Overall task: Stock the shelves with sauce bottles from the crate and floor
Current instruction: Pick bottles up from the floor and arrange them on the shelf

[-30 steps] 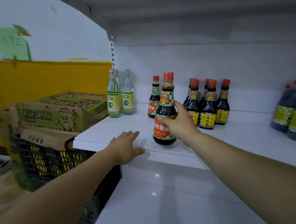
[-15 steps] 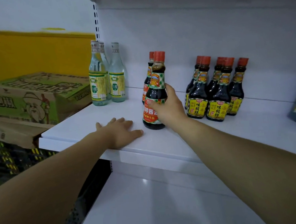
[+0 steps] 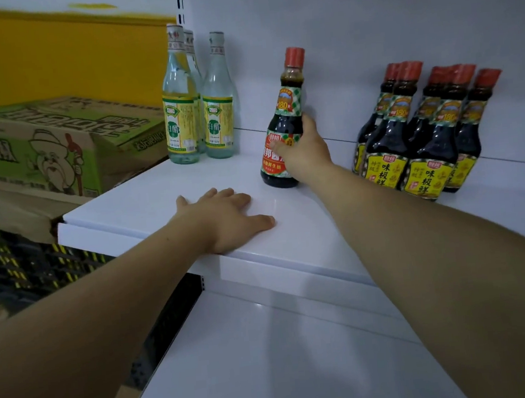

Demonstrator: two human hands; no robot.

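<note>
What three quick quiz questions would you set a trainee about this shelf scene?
1. How many clear bottles stand at the left end of the shelf?
2. True or false: the left hand lies flat on the shelf, holding nothing.
3. What does the right hand grip in its fingers? A: a clear bottle. B: the red-capped sauce bottle. C: nothing.
Key: 1: three. 2: true. 3: B.
</note>
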